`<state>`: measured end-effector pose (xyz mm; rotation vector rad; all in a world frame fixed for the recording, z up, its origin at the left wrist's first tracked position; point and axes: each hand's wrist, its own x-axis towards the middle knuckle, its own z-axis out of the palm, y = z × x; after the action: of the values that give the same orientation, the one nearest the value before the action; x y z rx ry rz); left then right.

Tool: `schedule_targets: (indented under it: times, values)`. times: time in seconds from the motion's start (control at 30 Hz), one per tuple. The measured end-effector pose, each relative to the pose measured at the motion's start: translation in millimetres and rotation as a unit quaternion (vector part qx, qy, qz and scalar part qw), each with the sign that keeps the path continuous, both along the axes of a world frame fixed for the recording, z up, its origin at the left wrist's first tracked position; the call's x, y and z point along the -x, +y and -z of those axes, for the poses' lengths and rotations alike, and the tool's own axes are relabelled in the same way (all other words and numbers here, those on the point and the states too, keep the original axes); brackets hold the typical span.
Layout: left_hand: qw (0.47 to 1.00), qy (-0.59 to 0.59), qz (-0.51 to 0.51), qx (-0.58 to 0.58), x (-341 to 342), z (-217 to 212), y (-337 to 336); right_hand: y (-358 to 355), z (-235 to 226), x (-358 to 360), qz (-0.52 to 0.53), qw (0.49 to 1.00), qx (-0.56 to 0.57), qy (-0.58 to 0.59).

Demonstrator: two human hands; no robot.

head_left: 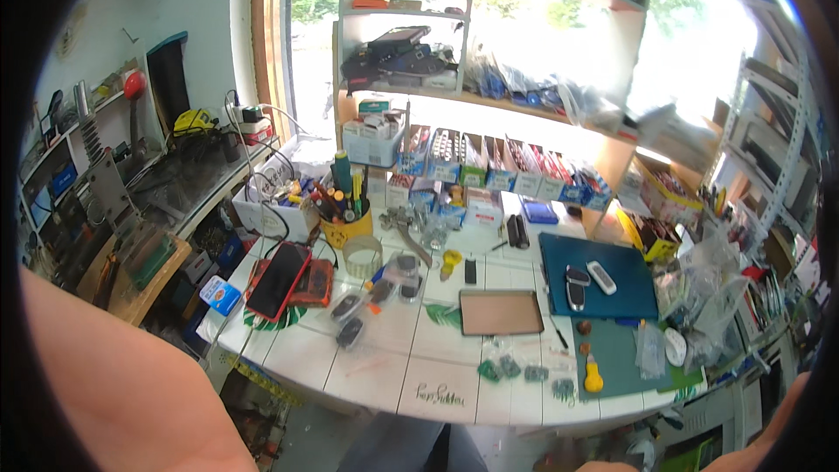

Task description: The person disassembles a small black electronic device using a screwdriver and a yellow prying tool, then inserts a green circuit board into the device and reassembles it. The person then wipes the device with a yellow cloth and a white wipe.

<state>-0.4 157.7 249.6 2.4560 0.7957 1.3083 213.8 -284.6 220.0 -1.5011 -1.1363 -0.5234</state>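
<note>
My bare left arm (131, 376) fills the lower left corner, and its hand lies outside the picture. At the lower right edge, part of my right arm and hand (743, 454) shows, cut off by the frame, with the fingers mostly hidden. Neither visible part touches anything on the table. Several dark key fobs in clear bags (351, 332) lie left of the middle. A dark fob (576, 287) and a white fob (601, 277) rest on a teal box (625, 297). A shallow brown tray (501, 312) sits at the centre, with small bagged parts (536, 373) in front of it.
A red-edged phone (278, 281) leans over an orange-red box at the left. Behind stand a yellow tool bucket (346, 229) and rows of small boxes (524, 182). A yellow-handled screwdriver (593, 376) lies on a green mat (625, 341). Plastic bags (699, 297) crowd the right side.
</note>
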Motion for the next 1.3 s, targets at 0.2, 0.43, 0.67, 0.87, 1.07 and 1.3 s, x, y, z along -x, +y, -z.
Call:
schedule_targets:
  times: [0.2, 0.43, 0.67, 0.87, 1.07, 1.3]
  values:
    - [0.998, 0.013, -0.061, 0.023, -13.0, 0.5, 71.7, 28.0, -6.6, -7.5, 0.012, 1.000, -0.005, 0.003]
    - [0.996, 0.015, -0.086, 0.033, -15.8, 5.2, 125.9, 89.0, -2.6, -10.4, -0.008, 1.000, -0.001, 0.017]
    - [0.996, 0.010, -0.079, 0.041, -22.1, 6.7, 147.4, 143.2, -10.4, -10.0, -0.039, 0.999, 0.002, 0.013]
    - [0.996, 0.015, -0.074, 0.055, -15.4, 11.0, 150.1, 169.3, -11.8, -2.6, -0.071, 0.997, 0.001, 0.019]
    - [0.996, 0.006, -0.068, 0.055, -15.9, 8.2, 139.9, 172.3, -11.4, -3.6, -0.101, 0.995, -0.014, 0.014]
    - [0.997, -0.005, -0.057, 0.058, -16.9, 9.8, 117.0, 158.4, -6.0, -12.3, -0.146, 0.989, -0.039, 0.010]
